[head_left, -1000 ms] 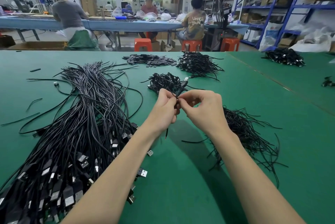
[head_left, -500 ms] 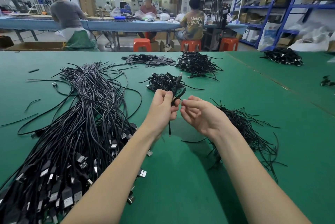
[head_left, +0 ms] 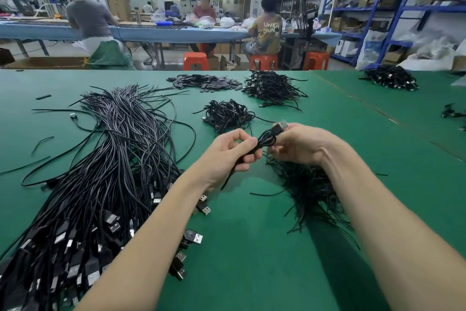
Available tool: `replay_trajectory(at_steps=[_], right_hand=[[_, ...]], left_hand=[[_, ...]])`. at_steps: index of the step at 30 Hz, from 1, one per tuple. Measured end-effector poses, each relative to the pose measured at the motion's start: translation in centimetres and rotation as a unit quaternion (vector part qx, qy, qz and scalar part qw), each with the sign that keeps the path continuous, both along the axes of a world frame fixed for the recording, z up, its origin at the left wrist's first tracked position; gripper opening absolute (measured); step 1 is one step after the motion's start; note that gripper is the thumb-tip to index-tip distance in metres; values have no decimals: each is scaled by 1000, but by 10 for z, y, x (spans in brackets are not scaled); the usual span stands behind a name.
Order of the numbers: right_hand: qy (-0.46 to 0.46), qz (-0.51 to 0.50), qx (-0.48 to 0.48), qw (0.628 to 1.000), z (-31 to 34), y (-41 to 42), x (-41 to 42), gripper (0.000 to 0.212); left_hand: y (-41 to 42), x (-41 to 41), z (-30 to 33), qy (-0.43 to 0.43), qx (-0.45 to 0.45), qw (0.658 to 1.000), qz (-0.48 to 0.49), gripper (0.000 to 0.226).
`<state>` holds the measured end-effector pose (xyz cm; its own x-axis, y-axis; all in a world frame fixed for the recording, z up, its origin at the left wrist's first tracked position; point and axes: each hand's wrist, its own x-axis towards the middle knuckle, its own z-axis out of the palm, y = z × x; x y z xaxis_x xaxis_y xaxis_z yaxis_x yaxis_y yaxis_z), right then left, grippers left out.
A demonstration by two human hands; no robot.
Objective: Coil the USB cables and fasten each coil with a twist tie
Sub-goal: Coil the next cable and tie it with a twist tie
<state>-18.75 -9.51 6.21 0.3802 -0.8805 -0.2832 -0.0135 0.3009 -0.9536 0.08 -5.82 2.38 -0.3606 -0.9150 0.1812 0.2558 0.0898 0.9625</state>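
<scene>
A worker at a green-topped table (head_left: 252, 247) holds a small coiled USB cable (head_left: 267, 138) up between both hands, just above the work surface and in front of a heap of loose twist ties (head_left: 310, 189). The left hand (head_left: 227, 152) curls its fingers and thumb round the coil's lower end, where a thin black tail hangs toward the table. The right hand (head_left: 297, 144) pinches the upper end, just under the silver-tipped plug (head_left: 280, 125).

The coil's long axis runs on a diagonal, from low on the worker's left to high on the right, and the plug points up and away toward the right. Whether a tie is already round the bundle cannot be told; the fingers cover its waist.

Fastening looks to be the step in hand. To do it well, the loops should be kept pressed flat and even in the left hand, the tie seated across the middle of the bundle, and the ends twisted snugly so the coil cannot spring apart.

A large spread of uncoiled cables (head_left: 106, 174) lies to the worker's left, plugs toward the near edge. A pile of finished coils (head_left: 227, 114) sits just beyond the hands, with another (head_left: 272, 87) farther back.
</scene>
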Motion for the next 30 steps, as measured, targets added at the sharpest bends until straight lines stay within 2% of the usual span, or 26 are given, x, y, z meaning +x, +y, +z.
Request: replay_trajectory(at_steps=[3, 6, 9, 12, 16, 19, 22, 25, 27, 30], right_hand=[[134, 77, -62, 986, 25, -13, -3, 43], [280, 151, -130, 939, 44, -14, 11, 56], [365, 126, -252, 887, 49, -10, 28, 59], [356, 59, -345, 867, 42, -5, 33, 53], [355, 26, -406, 841, 29, 6, 31, 46], [329, 6, -429, 842, 23, 11, 29, 37], [354, -14, -406, 842, 21, 14, 26, 15], [360, -49, -384, 849, 20, 17, 29, 6], [350, -87, -379, 852, 18, 18, 32, 6], [342, -118, -385, 849, 11, 18, 36, 6]], left_hand=[[1, 1, 1, -58, -33, 998, 5, 16], [0, 0, 0, -159, -79, 984, 24, 12], [-5, 1, -4, -204, -83, 971, 91, 16], [-9, 5, -6, -203, -74, 962, 168, 14], [-11, 6, -8, -162, -49, 965, 199, 12], [-10, 7, -7, -154, -59, 961, 224, 10], [-8, 6, -7, -255, -151, 910, 292, 6], [-5, 3, -7, -290, -256, 858, 338, 3], [-4, 2, -8, -285, -291, 843, 351, 3], [-3, 2, -9, -286, -300, 838, 356, 3]])
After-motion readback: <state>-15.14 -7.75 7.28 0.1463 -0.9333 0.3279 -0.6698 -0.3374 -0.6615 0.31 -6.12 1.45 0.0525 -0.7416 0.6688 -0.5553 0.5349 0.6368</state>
